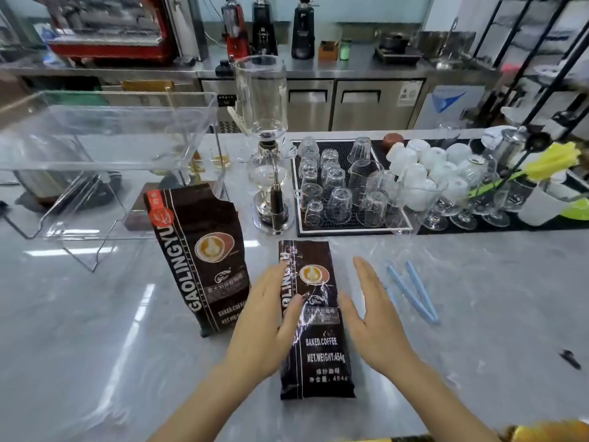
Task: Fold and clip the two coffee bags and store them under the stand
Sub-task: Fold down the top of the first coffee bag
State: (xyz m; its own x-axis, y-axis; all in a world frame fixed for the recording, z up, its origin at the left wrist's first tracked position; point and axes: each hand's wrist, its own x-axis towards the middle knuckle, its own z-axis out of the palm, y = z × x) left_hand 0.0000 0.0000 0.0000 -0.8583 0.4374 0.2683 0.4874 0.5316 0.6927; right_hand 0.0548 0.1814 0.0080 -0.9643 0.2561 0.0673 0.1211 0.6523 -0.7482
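Two dark brown coffee bags sit on the grey marble counter. One bag [199, 250] stands upright left of centre with its top torn open. The other bag [318, 346] lies flat in front of me, its top end folded over. My left hand [271, 320] rests flat on that bag's left edge with fingers spread. Just right of the bag my right hand [376, 320] hovers open and holds nothing. Two light blue sealing clips [411, 290] lie on the counter to the right of my right hand. A clear acrylic stand [105, 141] rises at the back left.
A glass siphon coffee maker [266, 145] stands behind the bags. A black mat [347, 231] carries several upturned glasses, with white cups and stemmed glasses further right. A small black object [570, 358] lies near the right edge. Items sit under the stand.
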